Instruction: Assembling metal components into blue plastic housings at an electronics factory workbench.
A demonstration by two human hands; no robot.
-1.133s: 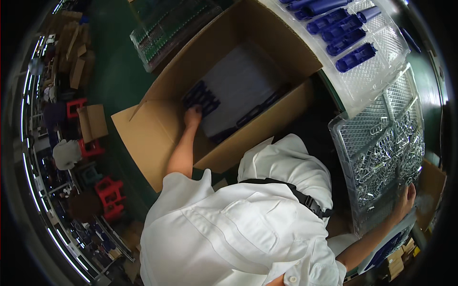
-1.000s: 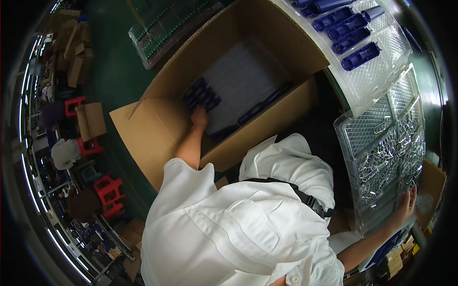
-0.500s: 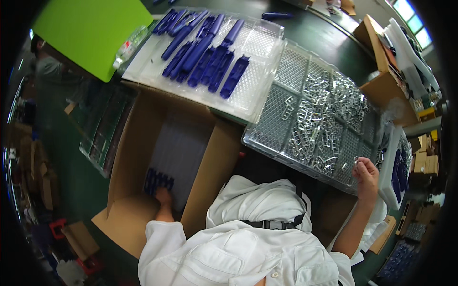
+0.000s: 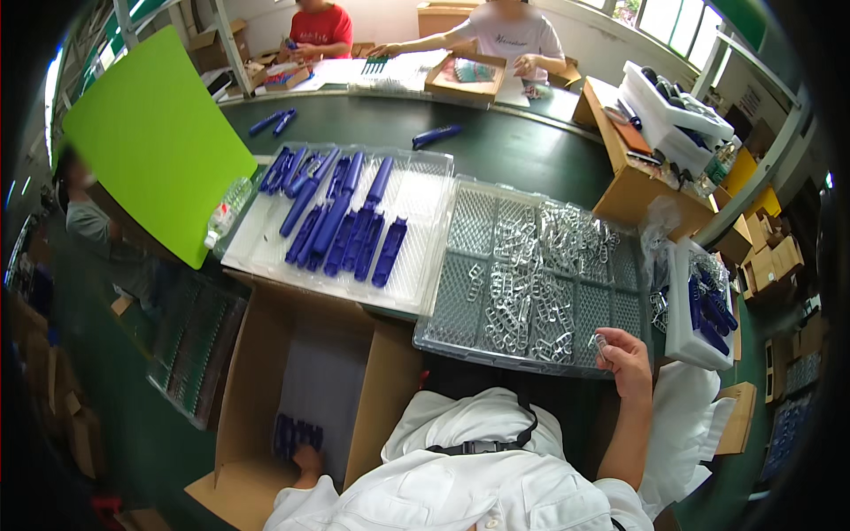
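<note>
Deep inside the open cardboard box (image 4: 245, 389) on the left, my left hand (image 4: 307, 459) rests against a row of blue plastic casings (image 4: 297, 434). Its fingers are small and partly hidden, so whether they grip one does not show. Above the near right edge of the clear divided tray (image 4: 611, 310), my right hand (image 4: 627, 358) pinches a small shiny metal clip (image 4: 599, 345) between thumb and fingers. Many similar bent metal clips (image 4: 531, 292) lie heaped in the tray's compartments.
A clear tray (image 4: 257, 252) with blue casings (image 4: 332, 226) stands behind the box. White foam box (image 4: 682, 327) with blue parts is at the right. A green panel (image 4: 159, 146) and plastic bottle (image 4: 226, 212) are left. Two people sit across the table; another is far left.
The view has tilted up, showing more of the far table and the people there. My left hand stays by the casings in the box; my right hand still holds the clip.
</note>
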